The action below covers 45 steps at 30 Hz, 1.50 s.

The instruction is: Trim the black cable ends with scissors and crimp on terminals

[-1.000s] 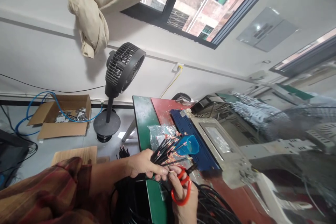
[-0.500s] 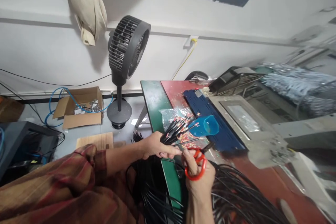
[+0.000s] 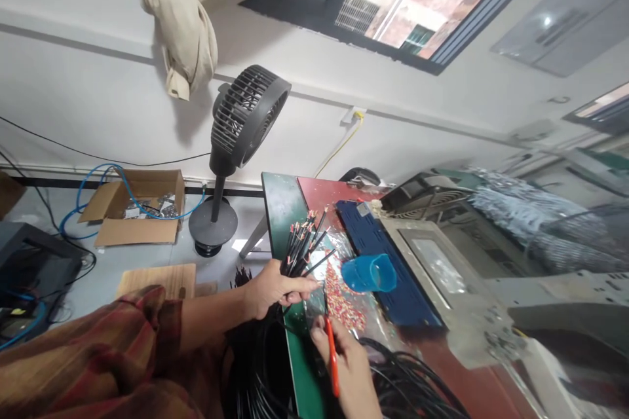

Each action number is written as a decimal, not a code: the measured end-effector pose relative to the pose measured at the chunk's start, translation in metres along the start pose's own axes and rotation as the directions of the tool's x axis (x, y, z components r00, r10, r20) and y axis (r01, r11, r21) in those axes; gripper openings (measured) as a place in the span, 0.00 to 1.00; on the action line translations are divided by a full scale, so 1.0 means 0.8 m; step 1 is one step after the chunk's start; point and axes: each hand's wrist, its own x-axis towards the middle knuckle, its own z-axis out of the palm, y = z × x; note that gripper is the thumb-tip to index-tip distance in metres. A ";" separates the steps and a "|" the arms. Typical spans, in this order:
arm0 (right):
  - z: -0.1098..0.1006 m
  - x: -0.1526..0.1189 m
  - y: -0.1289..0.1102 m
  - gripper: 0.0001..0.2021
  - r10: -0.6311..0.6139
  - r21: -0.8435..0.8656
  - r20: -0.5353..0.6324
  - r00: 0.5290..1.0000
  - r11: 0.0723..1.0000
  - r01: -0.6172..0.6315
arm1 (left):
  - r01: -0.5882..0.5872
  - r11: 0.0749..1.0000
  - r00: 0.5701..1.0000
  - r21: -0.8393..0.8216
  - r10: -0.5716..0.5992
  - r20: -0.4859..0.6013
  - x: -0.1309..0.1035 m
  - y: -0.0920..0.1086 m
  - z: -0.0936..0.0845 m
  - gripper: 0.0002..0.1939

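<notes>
My left hand (image 3: 272, 289) is closed around a bundle of black cables (image 3: 301, 245), whose upper ends show thin red and white wires. One cable slants out to the right of the rest. My right hand (image 3: 352, 366) grips red-handled scissors (image 3: 332, 355), seen edge-on, with the dark blades pointing up past the left fingertips. Whether the blades are apart I cannot tell. Behind the scissors, small red and white wire scraps (image 3: 344, 304) lie on a clear plastic bag. Beside them a blue plastic cup (image 3: 361, 273) lies on its side.
A green and red table (image 3: 280, 200) carries a blue tray (image 3: 393, 262) and a beige machine (image 3: 427, 255). Black cable coils (image 3: 407, 380) lie at its front. A grey fan (image 3: 253, 118) and an open cardboard box (image 3: 140, 203) stand on the floor at left.
The view has shifted, showing more window. My right hand has turned the scissors from broadside to edge-on and sits lower, farther from the left fingers. The cable bundle now points more upward.
</notes>
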 end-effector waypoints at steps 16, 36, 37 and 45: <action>-0.008 -0.004 -0.003 0.18 0.029 0.038 0.010 1.000 0.999 -0.030 | -0.020 0.979 1.000 0.203 0.020 0.001 0.012 -0.007 0.009 0.12; 0.013 -0.001 -0.013 0.20 0.152 0.698 -0.169 0.974 0.716 0.009 | 0.011 0.966 0.979 0.259 -0.063 0.195 -0.001 -0.004 0.014 0.16; 0.014 -0.001 -0.012 0.20 0.164 0.709 -0.156 0.974 0.705 -0.005 | 0.004 0.965 0.980 0.262 -0.055 0.189 -0.002 -0.005 0.014 0.16; 0.019 -0.007 -0.025 0.19 0.211 0.806 -0.041 0.977 0.584 -0.092 | -0.054 0.972 0.979 0.227 0.006 0.206 -0.004 -0.008 0.012 0.13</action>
